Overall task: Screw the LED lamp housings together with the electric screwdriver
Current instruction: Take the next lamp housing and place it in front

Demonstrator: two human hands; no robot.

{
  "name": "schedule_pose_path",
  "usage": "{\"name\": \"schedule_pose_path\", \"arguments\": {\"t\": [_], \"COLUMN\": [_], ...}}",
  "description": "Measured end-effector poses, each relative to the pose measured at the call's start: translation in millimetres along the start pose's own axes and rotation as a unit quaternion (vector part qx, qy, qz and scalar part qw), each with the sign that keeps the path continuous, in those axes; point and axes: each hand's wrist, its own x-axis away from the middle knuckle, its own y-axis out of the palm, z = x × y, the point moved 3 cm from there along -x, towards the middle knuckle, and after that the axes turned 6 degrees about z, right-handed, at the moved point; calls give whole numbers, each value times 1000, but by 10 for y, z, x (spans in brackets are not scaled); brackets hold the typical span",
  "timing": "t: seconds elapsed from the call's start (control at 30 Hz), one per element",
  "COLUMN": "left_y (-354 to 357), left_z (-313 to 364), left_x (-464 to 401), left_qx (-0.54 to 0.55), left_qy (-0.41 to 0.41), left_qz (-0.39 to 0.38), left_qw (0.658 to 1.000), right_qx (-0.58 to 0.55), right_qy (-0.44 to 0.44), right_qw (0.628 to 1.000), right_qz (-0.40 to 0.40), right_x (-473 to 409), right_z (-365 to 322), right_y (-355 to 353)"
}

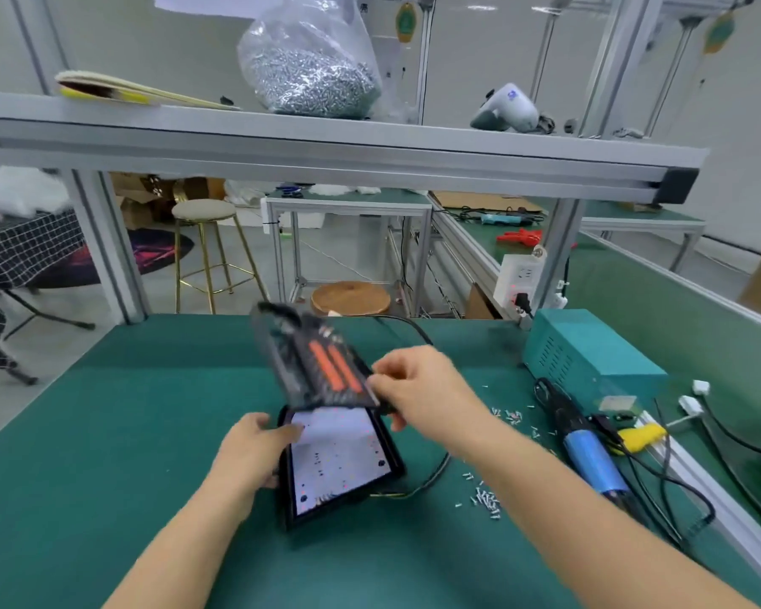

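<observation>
A black lamp housing front (341,463) with a white LED board lies on the green mat. My left hand (251,450) grips its left edge. My right hand (418,389) holds the black back cover (313,362), which has two orange strips, tilted up above the housing's far edge. A black cable (431,476) runs from under the housing. The electric screwdriver (589,450), blue and black, lies on the mat to the right, untouched. Loose screws (486,498) are scattered between it and the housing.
A teal power box (585,358) stands at the right rear. White connectors, a yellow part (638,435) and cables lie near the right edge rail. A bag of screws (313,59) sits on the overhead shelf (326,142). Green mat (106,432) spreads to the left.
</observation>
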Motion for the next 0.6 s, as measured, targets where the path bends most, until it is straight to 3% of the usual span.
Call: {"name": "schedule_pose_path", "arguments": {"t": [0.13,0.27,0.4,0.6], "left_y": [79,88,102,182], "left_z": [65,66,57,20], "left_x": [-5,-18,-35,-43], "left_qx": [14,-20,28,-7], "left_qy": [-28,-53,-71,-20], "left_qz": [-43,-76,-69,-76], "left_qw": [999,995,995,997], "right_qx": [203,276,328,443], "right_qy": [-24,-1,-16,-29], "right_qw": [979,961,944,895], "right_qz": [-4,-6,-9,-47], "right_x": [166,179,95,77], "right_z": [88,216,286,248], "right_y": [102,73,70,228]}}
